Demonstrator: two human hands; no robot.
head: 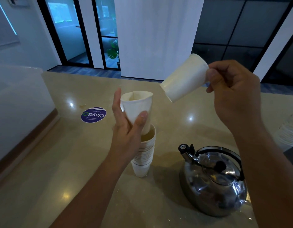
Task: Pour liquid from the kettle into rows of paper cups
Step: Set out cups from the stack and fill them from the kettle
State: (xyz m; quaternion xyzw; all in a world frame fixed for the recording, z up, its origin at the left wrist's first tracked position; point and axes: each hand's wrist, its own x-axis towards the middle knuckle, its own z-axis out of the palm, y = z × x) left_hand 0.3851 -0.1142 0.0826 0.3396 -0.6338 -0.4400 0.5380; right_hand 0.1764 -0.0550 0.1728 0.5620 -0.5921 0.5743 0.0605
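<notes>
Beige polished stone counter (57,170) with ceiling-light glints, runs from near edge to a white pillar (157,35) at the back; dark-framed glass doors (73,30) back left, dark glass panels back right, a potted plant (113,52) behind the glass. Round purple ClayGO sticker (93,114) on the counter left of centre, small amber spot (82,105) just beyond it. Left hand (127,125) grips a squashed paper cup (137,111) upright, thumb curled on its front wall, fingers behind, its base sitting in the mouth of a tall cup stack (145,153) standing mid-counter. Right hand (233,89) pinches a second paper cup (183,78) by its base, held in the air, tilted mouth-down toward the left. Steel kettle (213,181) with black handle and knob stands on the counter right of the stack, under the right forearm, untouched. More stacked cups (289,130) at right edge, blurred. Translucent bin (17,96) far left.
</notes>
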